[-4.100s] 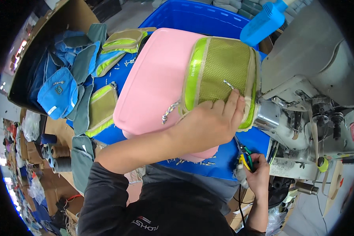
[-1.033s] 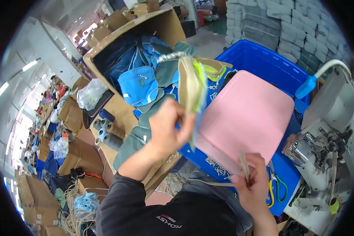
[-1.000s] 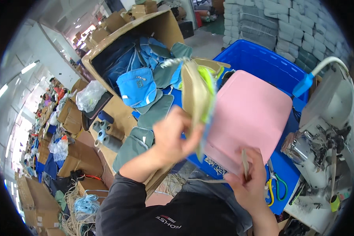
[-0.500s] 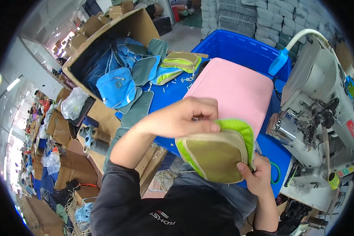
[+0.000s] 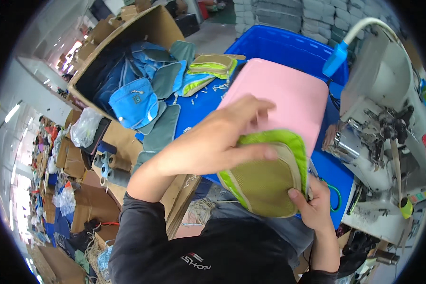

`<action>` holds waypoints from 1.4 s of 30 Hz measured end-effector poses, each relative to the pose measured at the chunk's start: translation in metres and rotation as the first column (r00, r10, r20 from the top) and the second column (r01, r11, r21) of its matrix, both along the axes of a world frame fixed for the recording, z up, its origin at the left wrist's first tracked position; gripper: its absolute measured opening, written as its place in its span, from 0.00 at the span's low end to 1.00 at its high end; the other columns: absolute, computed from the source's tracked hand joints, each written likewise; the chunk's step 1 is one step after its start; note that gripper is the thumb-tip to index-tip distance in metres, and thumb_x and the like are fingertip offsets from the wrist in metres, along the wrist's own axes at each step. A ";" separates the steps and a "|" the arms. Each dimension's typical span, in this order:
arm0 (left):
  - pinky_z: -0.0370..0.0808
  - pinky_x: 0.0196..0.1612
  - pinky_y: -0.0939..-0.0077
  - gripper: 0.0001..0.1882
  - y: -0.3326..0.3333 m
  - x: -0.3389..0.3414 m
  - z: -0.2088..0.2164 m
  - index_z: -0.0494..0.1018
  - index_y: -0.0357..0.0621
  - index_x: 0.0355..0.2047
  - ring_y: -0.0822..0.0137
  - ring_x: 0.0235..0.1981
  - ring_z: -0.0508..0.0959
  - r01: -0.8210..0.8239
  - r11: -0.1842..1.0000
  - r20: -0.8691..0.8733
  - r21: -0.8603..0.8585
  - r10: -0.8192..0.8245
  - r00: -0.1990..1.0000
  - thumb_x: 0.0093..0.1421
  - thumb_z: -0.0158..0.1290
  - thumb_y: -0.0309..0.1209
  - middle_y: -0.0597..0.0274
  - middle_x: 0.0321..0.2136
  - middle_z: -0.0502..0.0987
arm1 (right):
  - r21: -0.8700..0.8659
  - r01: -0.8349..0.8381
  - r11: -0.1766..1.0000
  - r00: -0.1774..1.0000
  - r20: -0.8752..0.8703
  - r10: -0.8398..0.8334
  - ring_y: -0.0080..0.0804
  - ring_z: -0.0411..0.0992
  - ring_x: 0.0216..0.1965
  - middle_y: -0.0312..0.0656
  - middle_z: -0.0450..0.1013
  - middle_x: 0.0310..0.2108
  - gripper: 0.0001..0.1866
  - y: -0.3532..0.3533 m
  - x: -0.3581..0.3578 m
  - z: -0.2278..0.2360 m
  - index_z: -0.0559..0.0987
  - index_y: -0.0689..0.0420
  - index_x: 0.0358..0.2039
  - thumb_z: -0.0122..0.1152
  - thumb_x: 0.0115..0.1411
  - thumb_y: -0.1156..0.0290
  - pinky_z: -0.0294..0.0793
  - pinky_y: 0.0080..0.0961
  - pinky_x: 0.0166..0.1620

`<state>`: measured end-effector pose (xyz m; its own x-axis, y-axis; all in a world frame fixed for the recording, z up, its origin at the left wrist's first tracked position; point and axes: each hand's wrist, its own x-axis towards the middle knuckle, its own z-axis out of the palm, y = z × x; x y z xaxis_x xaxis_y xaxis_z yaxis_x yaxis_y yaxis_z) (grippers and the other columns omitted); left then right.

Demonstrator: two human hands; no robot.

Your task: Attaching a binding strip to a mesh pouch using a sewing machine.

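A small fabric pouch (image 5: 265,184), olive mesh with beige binding and a lime-green edge, is held up in front of my body. My right hand (image 5: 315,207) grips its lower right side, thumb on the mesh face and fingers hidden behind. Over its upper left part is my left hand (image 5: 220,137), fingers apart and slightly blurred. Its thumb lies across the top of the pouch; whether it touches the cloth I cannot tell. Behind the pouch a pink panel (image 5: 281,97) lies on the blue tabletop (image 5: 199,105).
At the right stands a sewing machine (image 5: 371,104). A blue bin (image 5: 288,40) is at the back. A tipped cardboard box (image 5: 168,26) spills blue pouches (image 5: 135,105); a green-and-beige pouch (image 5: 213,64) lies beside them. Thread cones (image 5: 118,178) stand at the left.
My left hand has opened its fingers and moved down and left over the pouch. More of the pouch's green upper edge shows. My right hand keeps its grip.
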<state>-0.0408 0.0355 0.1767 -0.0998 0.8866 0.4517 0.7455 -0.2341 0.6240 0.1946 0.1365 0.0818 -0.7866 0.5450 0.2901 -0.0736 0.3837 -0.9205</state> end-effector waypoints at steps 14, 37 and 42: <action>0.63 0.62 0.63 0.30 0.041 0.015 0.005 0.69 0.37 0.56 0.50 0.59 0.69 0.140 0.990 -0.280 0.032 -0.126 0.952 0.52 0.60 0.31 0.48 0.57 0.70 | 0.016 0.099 0.995 0.992 -0.083 -0.098 0.38 0.78 0.31 0.45 0.77 0.30 0.11 0.000 0.008 -0.012 0.78 0.58 0.44 0.57 0.59 0.76 0.74 0.31 0.32; 0.67 0.31 0.73 0.10 0.060 0.023 0.040 0.74 0.34 0.25 0.63 0.26 0.73 0.344 0.793 -0.231 -0.503 -0.506 0.831 0.50 0.62 0.28 0.58 0.22 0.71 | 0.004 0.146 0.989 0.988 0.040 -0.146 0.50 0.76 0.44 0.52 0.75 0.43 0.20 -0.021 0.020 -0.008 0.74 0.60 0.52 0.61 0.61 0.64 0.75 0.37 0.46; 0.68 0.33 0.74 0.05 0.084 0.023 0.015 0.75 0.33 0.28 0.68 0.28 0.73 0.338 0.829 -0.119 -0.445 -0.429 0.895 0.56 0.60 0.23 0.60 0.24 0.74 | -0.250 0.377 0.892 0.924 0.038 -0.381 0.26 0.58 0.28 0.38 0.62 0.28 0.33 -0.011 0.069 -0.004 0.67 0.60 0.39 0.25 0.69 0.40 0.58 0.25 0.34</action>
<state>-0.0174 0.1195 0.1914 0.3414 0.9397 0.0183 0.7693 -0.2906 0.5690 0.2632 0.1251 0.0776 -0.5034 0.8564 0.1148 0.0205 0.1447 -0.9893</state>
